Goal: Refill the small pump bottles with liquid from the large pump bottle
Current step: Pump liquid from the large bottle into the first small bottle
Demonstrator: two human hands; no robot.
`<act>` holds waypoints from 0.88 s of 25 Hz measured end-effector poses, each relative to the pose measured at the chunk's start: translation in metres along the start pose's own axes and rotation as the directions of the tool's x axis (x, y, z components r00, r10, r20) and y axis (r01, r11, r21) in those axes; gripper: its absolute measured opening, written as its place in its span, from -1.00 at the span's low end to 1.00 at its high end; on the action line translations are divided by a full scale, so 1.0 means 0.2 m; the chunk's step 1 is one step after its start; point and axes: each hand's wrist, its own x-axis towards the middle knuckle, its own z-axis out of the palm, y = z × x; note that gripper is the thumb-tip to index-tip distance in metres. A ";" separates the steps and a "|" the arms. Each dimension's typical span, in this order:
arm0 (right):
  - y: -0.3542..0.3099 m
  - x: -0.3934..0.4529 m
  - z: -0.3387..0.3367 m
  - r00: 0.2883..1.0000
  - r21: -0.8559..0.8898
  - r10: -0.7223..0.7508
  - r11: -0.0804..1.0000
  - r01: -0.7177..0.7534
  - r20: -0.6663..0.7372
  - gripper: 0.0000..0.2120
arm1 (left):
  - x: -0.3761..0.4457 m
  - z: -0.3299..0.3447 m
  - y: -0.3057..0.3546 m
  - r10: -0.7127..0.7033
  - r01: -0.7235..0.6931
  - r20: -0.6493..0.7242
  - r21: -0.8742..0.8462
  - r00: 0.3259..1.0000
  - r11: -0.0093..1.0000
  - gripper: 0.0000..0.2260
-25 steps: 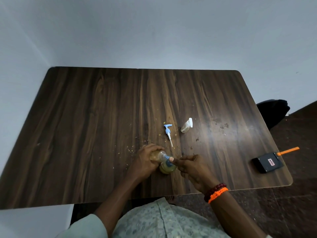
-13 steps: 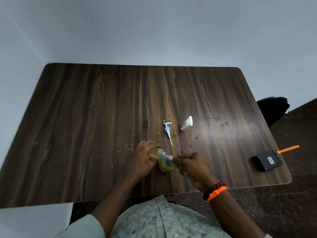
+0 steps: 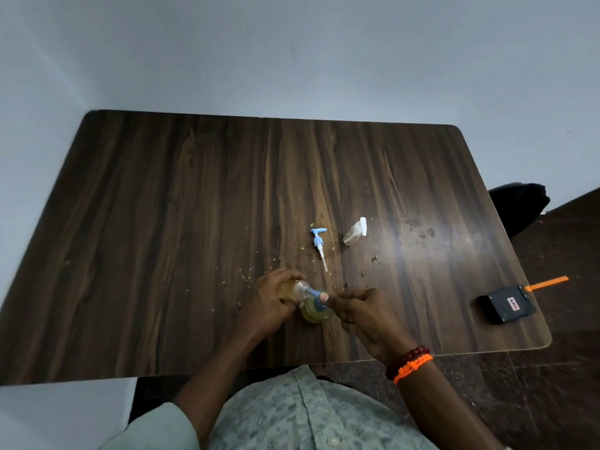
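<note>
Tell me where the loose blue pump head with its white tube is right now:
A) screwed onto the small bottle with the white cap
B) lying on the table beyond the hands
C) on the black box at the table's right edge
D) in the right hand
B: the blue pump head lies flat on the table, apart from both hands, left of the white-capped small bottle.

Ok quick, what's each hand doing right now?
Left hand: grips a small bottle, tilted sideways.
Right hand: finger presses the large bottle's blue pump.

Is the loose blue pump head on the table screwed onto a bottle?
No: the blue pump head lies by itself on the table, its tube bare, apart from the small bottle.
</note>
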 end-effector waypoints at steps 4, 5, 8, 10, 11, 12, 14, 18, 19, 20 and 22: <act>0.01 0.01 0.01 1.000 0.038 0.019 0.999 -0.019 -0.011 -0.57 | -0.01 0.00 -0.03 -0.031 0.034 0.020 -0.116 0.999 0.993 -0.62; 0.01 0.00 0.01 1.000 0.045 0.021 0.999 -0.021 -0.007 -0.56 | -0.01 0.00 -0.04 -0.040 0.041 0.012 -0.130 0.999 0.991 -0.61; 0.00 0.01 0.01 1.000 0.049 0.008 0.999 -0.008 -0.014 -0.49 | 0.00 0.01 -0.04 -0.044 0.043 -0.005 -0.129 0.999 0.991 -0.60; 0.00 0.01 0.02 0.999 0.034 0.010 0.999 -0.009 -0.038 -0.54 | 0.01 0.03 -0.05 -0.032 0.033 0.007 -0.104 0.999 0.994 -0.59; -0.01 0.01 0.03 0.999 0.025 0.010 1.000 -0.009 -0.052 -0.55 | 0.01 0.04 -0.05 -0.027 0.028 0.012 -0.100 1.000 0.995 -0.60; -0.01 0.00 0.04 0.998 0.020 0.014 1.000 -0.013 -0.066 -0.55 | 0.01 0.04 -0.05 -0.027 0.028 0.013 -0.101 1.000 0.995 -0.60; -0.01 -0.01 0.03 0.997 0.039 0.038 0.999 -0.035 -0.071 -0.53 | 0.01 0.04 -0.04 -0.027 0.028 0.017 -0.109 1.000 0.994 -0.58; -0.02 0.00 -0.02 0.997 0.055 0.075 0.996 -0.075 -0.008 -0.43 | 0.02 0.03 -0.03 -0.021 0.025 0.033 -0.103 0.999 0.994 -0.57; -0.03 0.00 -0.01 0.997 0.056 0.071 0.996 -0.071 -0.002 -0.41 | 0.02 0.03 -0.02 -0.013 0.016 0.034 -0.099 0.999 0.995 -0.58; -0.03 0.00 0.00 0.998 0.050 0.067 0.996 -0.067 0.000 -0.39 | 0.01 0.03 -0.03 -0.012 0.015 0.033 -0.093 0.999 0.996 -0.58; -0.04 0.01 0.02 0.998 0.029 0.058 0.998 -0.057 -0.019 -0.35 | 0.00 0.03 -0.04 -0.028 0.031 0.032 -0.080 0.999 0.996 -0.59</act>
